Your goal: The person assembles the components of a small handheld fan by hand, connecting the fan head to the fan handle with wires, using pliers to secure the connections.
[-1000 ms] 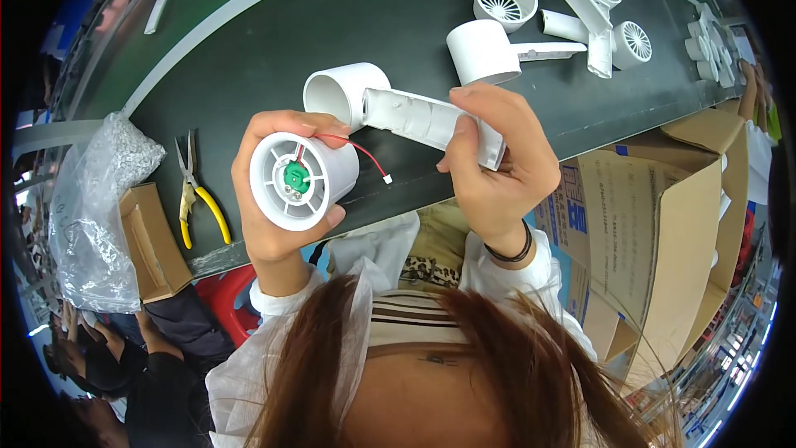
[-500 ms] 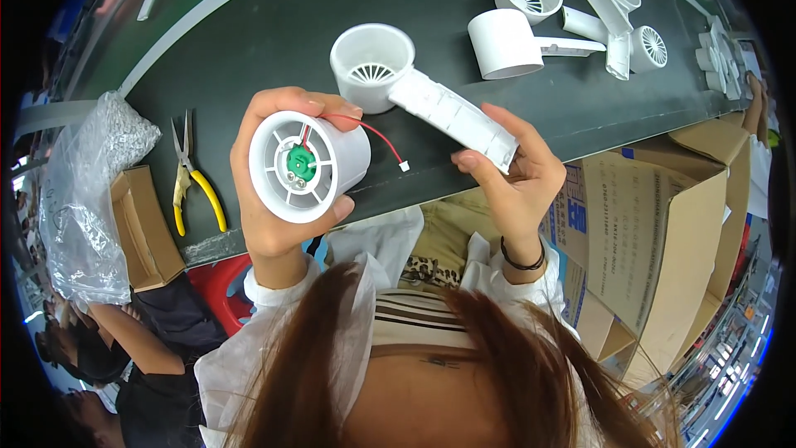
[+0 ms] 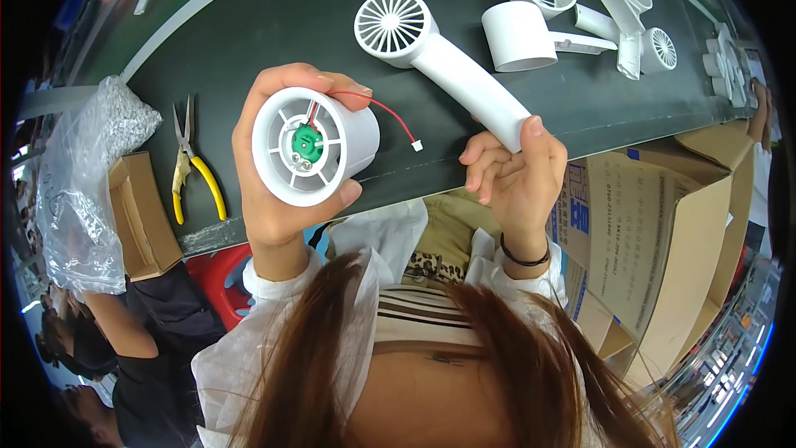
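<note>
My left hand [image 3: 278, 149] is wrapped round a white cylindrical fan unit [image 3: 361, 143]. Its spoked end faces up, with a round green circuit board [image 3: 306, 143] in the middle. From its far side a red wire [image 3: 388, 109] leads to a small white plug [image 3: 417, 146] that hangs free. My right hand [image 3: 522, 170] grips the handle end of a white plastic fan housing [image 3: 464, 87], thumb on top and fingers beneath. The housing's round head with its slotted grille [image 3: 391, 23] points away to the upper left, apart from the fan unit.
More white housings [image 3: 518, 37] lie at the far right of the dark table [image 3: 274, 12]. Yellow-handled long-nose pliers [image 3: 196, 168], a small cardboard box [image 3: 143, 220] and a clear bag of small white parts [image 3: 91, 191] are at left. Large open cartons [image 3: 634, 241] stand right. A person sits at lower left.
My right hand has turned the housing over, so its smooth outside and grille now show instead of the hollow inside. The left hand has lifted the fan unit slightly up and right.
</note>
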`<state>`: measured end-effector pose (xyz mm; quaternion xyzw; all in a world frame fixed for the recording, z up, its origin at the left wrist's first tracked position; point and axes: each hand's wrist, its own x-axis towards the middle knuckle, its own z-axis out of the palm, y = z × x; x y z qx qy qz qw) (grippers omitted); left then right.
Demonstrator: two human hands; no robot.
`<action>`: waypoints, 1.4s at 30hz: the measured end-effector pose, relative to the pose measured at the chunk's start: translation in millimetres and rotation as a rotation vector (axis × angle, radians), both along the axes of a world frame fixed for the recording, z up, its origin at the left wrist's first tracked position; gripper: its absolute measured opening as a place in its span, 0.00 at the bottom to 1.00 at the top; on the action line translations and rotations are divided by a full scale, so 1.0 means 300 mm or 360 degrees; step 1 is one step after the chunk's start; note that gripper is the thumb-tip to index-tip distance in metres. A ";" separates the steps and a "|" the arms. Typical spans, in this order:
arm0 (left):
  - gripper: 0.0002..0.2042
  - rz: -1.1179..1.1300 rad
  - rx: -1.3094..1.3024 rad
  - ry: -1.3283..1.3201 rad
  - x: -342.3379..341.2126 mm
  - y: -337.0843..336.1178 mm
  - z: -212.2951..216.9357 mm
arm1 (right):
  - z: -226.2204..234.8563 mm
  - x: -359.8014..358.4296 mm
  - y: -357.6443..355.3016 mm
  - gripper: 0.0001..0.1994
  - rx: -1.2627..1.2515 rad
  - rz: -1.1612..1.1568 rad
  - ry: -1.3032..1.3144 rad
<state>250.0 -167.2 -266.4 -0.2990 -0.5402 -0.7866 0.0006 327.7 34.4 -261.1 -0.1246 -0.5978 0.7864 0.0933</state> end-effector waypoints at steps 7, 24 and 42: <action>0.32 0.0006 -0.0046 -0.0133 0.008 -0.019 0.017 | -0.018 0.011 -0.043 0.23 0.0273 0.0068 0.0228; 0.34 0.0041 -0.0093 -0.0385 0.032 -0.042 0.071 | -0.058 0.048 -0.001 0.15 0.1597 0.0013 0.0677; 0.37 0.0094 -0.0624 -0.0085 -0.033 -0.072 0.165 | -0.117 0.071 0.053 0.11 0.1022 -0.0058 0.0660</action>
